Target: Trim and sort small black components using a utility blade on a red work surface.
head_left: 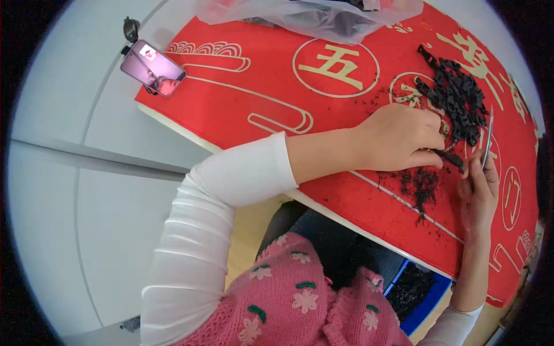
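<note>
My left hand (401, 137) reaches across the table with fingers bent, its thumb and fingertips closed on a small black plastic piece (454, 160). The other end of that piece meets the fingertips of my right hand (480, 187). Between the fingers of my right hand sits a slim silver pointed tool (489, 138), its tip upward; its exact kind is unclear. Just beyond both hands lies a heap of black plastic parts (459, 95). Small black trimmings (423, 185) are scattered on the red cloth (340, 132) below my left hand.
A phone (153, 67) on a stand is at the table's left corner. A translucent plastic bag (346, 24) lies along the far side. Below the table's near edge, a blue bin (430, 303) holds black scraps. White cabinet panels (127, 230) stand to the left.
</note>
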The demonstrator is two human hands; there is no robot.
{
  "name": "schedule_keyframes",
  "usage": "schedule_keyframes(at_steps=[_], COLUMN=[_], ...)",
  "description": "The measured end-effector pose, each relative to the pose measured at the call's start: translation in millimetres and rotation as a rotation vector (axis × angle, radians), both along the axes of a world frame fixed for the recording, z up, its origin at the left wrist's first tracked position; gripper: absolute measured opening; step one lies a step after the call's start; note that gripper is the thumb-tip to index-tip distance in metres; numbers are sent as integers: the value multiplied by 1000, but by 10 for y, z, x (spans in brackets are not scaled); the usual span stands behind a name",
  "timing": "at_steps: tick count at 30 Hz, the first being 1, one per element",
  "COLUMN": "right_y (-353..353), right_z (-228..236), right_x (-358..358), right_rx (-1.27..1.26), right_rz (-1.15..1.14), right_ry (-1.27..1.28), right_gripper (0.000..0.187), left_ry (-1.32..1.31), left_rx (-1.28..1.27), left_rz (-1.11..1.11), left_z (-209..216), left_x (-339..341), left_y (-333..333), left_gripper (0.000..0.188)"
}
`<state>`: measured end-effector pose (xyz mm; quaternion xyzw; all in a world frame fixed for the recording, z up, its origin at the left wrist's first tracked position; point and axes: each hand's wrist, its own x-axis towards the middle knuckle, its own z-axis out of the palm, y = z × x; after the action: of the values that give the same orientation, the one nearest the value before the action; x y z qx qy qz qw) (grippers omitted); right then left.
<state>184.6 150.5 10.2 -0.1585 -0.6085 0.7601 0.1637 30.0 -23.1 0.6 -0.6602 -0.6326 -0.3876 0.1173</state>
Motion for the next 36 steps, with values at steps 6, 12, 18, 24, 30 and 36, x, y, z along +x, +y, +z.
schedule_keyframes(at_steps=[6, 12, 18, 24, 30, 36], right_y=[-117, -66, -89, -69, -69, -104], right_z=[27, 39, 92, 71, 54, 74], right_x=[28, -11, -22, -33, -38, -43], right_rx=[405, 317, 84, -76, -101, 246], right_rz=[17, 21, 78, 76, 135, 127], right_ry=[-40, -94, -84, -74, -59, -121], right_gripper=[24, 17, 12, 11, 12, 11], left_ry=[-110, -453, -756, -1027, -962, -927], left_rx=[-71, -218, -284, -270, -378, -383], left_rz=[-93, -180, -157, -140, -60, -21], left_z=[-17, 140, 158, 190, 267, 259], left_x=[14, 2, 68, 57, 5, 38], left_y=[1, -89, -51, -61, -87, -104], left_gripper=[18, 12, 11, 10, 10, 9])
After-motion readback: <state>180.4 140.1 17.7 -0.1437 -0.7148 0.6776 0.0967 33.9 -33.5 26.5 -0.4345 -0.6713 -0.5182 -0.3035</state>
